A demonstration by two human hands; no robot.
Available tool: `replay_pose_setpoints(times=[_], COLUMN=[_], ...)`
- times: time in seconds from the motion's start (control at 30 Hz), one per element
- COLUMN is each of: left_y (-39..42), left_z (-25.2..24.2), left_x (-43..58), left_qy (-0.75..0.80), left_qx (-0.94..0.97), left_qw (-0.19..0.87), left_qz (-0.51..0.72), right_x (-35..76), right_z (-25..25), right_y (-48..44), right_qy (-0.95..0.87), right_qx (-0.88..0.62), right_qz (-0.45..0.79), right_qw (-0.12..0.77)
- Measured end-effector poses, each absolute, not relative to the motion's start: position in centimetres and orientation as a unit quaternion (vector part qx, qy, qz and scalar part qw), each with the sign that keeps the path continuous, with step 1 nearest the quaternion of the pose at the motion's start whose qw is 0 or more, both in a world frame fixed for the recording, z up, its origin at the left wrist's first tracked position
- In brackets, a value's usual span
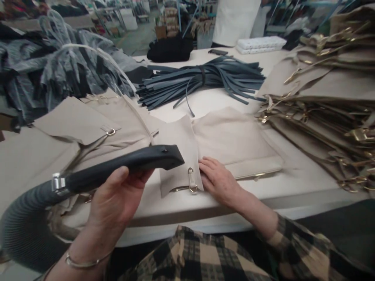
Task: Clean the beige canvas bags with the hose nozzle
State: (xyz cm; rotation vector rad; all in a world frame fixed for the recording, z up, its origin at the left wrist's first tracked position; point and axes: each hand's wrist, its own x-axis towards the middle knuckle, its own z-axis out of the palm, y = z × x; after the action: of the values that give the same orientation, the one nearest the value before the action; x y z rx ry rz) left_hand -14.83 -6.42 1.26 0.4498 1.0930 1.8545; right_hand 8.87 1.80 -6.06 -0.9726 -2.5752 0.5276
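Observation:
My left hand (117, 197) is closed around a dark vacuum nozzle (131, 164) joined to a ribbed grey hose (26, 222) that runs off to the lower left. The nozzle's tip points right, just above a beige bag (231, 140) lying flat on the white table (293, 187). My right hand (218, 179) lies flat on the bag's near edge with its fingers stretched out. It rests beside a folded beige flap (180, 150) that carries a small strap with a metal ring (191, 183).
A stack of beige bags with gold hardware (325, 101) fills the right side. More beige bags (76, 121) lie at left under plastic-wrapped dark goods (49, 74). A bundle of blue-grey straps (202, 80) lies mid-table, with a black bag (170, 48) behind it.

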Motion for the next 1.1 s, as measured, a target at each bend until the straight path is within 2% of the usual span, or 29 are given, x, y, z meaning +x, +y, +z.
replay_pose_setpoints(times=[0.17,0.37,0.73,1.1], left_y=[-8.9,-9.2,-7.3,-6.5], left_z=[0.4,1.7,1.0,1.7], left_x=[-13.8,-14.5,-11.7,-11.2], left_qy=[0.469,0.493,0.549,0.586], left_qx=[0.168,0.200,0.281,0.304], left_qw=[0.503,0.489,0.508,0.460], left_qz=[0.707,0.691,0.601,0.593], right_x=[7.8,7.2,6.9,6.9], right_z=[-5.7,-4.9,-5.2,-6.1], right_y=[1.1,2.1,2.1,2.0], right_qy=[-0.907,-0.912,-0.901,-0.881], right_qx=[-0.343,-0.360,-0.352,-0.376], right_qz=[0.189,0.163,0.196,0.223], right_qw=[0.154,0.115,0.157,0.180])
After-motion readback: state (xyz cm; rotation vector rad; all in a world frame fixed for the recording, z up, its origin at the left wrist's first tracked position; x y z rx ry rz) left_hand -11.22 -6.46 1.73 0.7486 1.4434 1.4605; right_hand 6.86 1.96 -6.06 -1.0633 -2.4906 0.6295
